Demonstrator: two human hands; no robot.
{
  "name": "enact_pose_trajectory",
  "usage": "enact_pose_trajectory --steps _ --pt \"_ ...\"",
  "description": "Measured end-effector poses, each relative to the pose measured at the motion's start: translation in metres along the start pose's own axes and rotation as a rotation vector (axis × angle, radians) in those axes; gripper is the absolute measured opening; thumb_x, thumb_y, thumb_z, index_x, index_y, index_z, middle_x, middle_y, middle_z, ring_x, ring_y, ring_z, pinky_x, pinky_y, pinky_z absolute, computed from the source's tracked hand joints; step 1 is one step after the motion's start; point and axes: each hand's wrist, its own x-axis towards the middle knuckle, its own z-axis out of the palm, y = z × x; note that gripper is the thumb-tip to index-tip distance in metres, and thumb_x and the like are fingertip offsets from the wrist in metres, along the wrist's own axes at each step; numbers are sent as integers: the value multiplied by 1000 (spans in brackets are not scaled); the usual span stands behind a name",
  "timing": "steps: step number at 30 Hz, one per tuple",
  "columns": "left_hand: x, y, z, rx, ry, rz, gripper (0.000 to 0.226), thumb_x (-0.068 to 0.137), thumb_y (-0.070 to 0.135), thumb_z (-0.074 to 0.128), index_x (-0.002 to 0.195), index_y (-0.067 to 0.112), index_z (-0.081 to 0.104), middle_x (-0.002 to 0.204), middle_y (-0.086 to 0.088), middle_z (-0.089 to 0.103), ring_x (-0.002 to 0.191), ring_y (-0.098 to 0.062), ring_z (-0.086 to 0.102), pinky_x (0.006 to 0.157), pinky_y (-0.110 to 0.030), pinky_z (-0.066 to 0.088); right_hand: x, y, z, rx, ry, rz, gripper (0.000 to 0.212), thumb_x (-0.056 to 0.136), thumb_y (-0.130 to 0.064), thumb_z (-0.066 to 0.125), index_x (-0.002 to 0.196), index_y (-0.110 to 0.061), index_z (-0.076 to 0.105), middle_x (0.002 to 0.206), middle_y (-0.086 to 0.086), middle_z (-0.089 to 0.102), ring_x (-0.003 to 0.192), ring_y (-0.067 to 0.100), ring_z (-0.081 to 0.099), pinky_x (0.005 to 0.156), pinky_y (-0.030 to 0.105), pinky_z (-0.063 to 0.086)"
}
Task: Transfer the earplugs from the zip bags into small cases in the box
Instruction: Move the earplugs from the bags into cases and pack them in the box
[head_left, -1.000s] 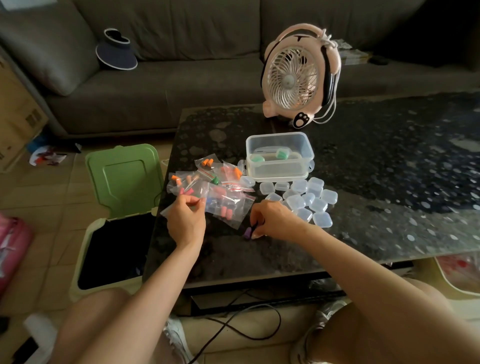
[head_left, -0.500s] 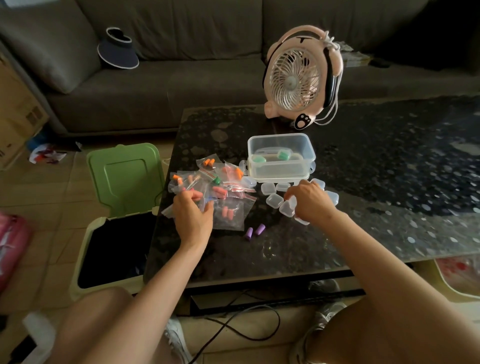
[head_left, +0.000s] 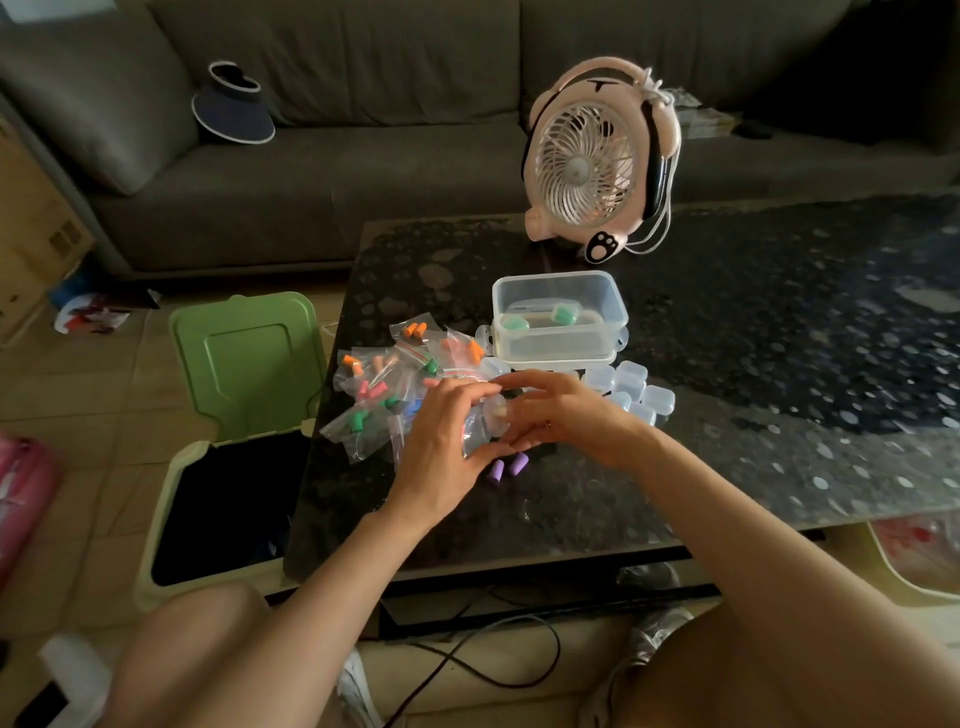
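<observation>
A small clear case (head_left: 493, 420) sits between my two hands above the dark table. My left hand (head_left: 441, 447) and my right hand (head_left: 566, 415) both grip it with curled fingers. Two purple earplugs (head_left: 506, 467) lie loose on the table just below my hands. A heap of zip bags (head_left: 384, 395) with orange, pink and green earplugs lies to the left. The clear box (head_left: 558, 317) stands behind, holding two cases with green earplugs. Several empty small cases (head_left: 634, 389) lie to the right of my hands.
A pink desk fan (head_left: 597, 161) stands at the back of the table (head_left: 779, 364). An open bin with a green lid (head_left: 244, 358) stands on the floor to the left. A grey sofa (head_left: 363, 130) with a visor hat runs behind. Cables lie under the table.
My right hand put down two purple earplugs, reached to the pile of empty cases, and came back with one. My left hand left the zip bags and joined it on the case.
</observation>
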Motion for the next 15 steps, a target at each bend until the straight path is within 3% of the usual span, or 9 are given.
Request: enact_pose_trajectory --steps 4,9,11,15 --pt "1 0 -1 -41 18 -13 41 78 24 73 111 6 56 112 -4 55 106 -10 51 88 -14 44 5 5 1 43 -41 3 39 88 3 58 126 -5 53 111 21 62 95 31 65 86 38 56" --pt "2 0 -1 -70 36 -38 37 78 15 76 107 5 56 109 -4 55 99 -5 51 82 -9 44 8 6 3 95 -82 1 38 88 1 59 125 -4 53 111 22 62 94 35 65 75 38 57" --pt "1 0 -2 -57 29 -58 33 80 15 74 107 6 56 108 -3 57 99 -7 53 81 -11 46 9 7 4 79 -90 7 38 88 -1 60 125 -5 53 115 25 61 93 38 65 78 42 57" --pt "1 1 -3 -51 4 -87 30 81 7 71 107 6 56 105 -4 58 97 -15 56 80 -7 41 8 7 7 85 -102 24 36 90 -8 60 126 -5 52 112 27 62 81 31 68 64 31 56"
